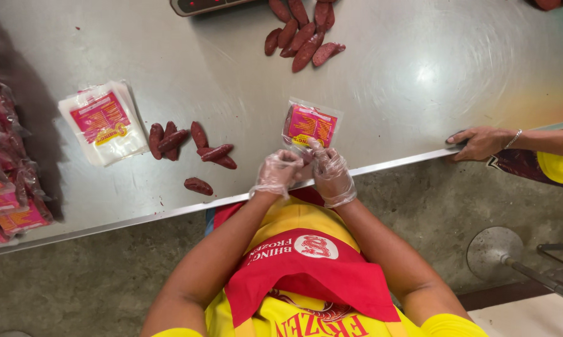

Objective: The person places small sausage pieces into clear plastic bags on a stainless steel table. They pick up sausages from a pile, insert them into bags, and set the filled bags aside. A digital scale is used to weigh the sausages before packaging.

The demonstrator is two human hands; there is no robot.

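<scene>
Both my hands wear thin clear plastic gloves. My left hand and my right hand meet at the near edge of a clear pouch with a pink and yellow label, gripping its open end. A dark red sausage shows inside the pouch at its left side. The pouch lies on the steel table just beyond the front edge. Left of my hands lie several loose dark red sausages.
A stack of empty labelled pouches lies at the left. Filled packs pile up at the far left edge. More sausages and a scale's edge sit at the back. Another person's hand rests on the table's right edge.
</scene>
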